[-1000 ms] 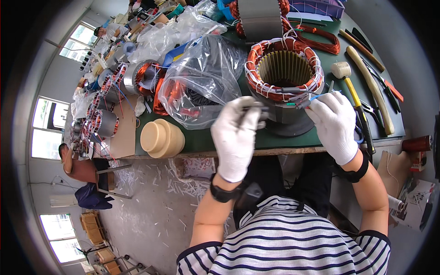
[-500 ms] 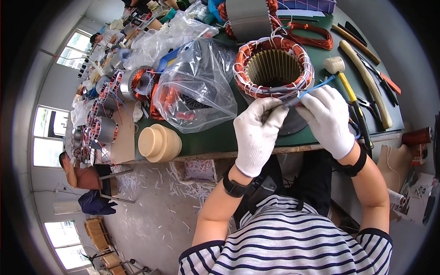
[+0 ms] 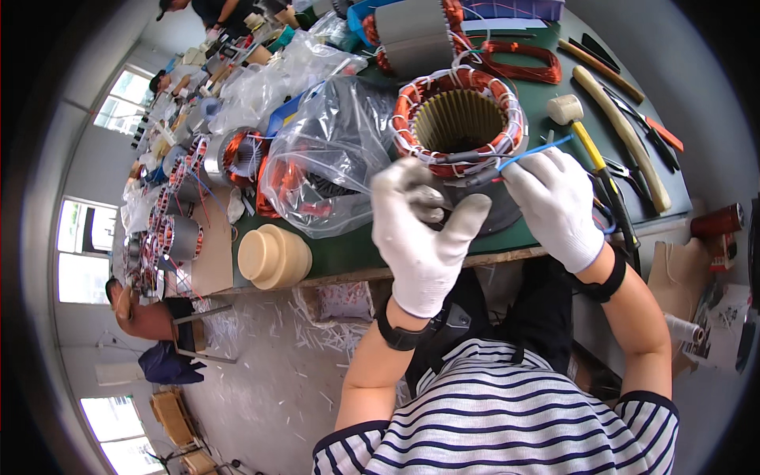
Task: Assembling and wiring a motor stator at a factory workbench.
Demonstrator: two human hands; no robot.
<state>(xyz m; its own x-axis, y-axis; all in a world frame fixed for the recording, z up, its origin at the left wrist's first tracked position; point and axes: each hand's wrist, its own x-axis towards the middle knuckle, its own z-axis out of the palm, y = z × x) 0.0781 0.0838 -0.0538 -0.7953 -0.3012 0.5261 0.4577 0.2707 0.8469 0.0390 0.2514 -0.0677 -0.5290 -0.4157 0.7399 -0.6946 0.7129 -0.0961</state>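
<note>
A motor stator [image 3: 405, 131] stands upright on the bench, its orange copper windings laced with white cord around a slotted core. Dark sleeving runs along the near side of the winding, and a blue lead [image 3: 546, 148] comes off it to the right. My right hand [image 3: 552, 207], in a white glove, pinches this lead at the stator's near right edge; its fingertips are partly hidden. Gloved as well, my left hand [image 3: 418, 241] is in front of the stator, its thumb and curled fingers apart with nothing between them.
Left of the stator lie a clear plastic bag [image 3: 332, 158] and a cream stepped cylinder [image 3: 273, 256]. A mallet [image 3: 565, 110] and other hand tools are on the right. Behind are another stator [image 3: 416, 36] and a copper coil [image 3: 522, 63]. Other people work at the far left.
My left hand has let go of the dark sleeving, moved left and toward me, and opened. My right hand stays near the blue lead. The view has shifted slightly.
</note>
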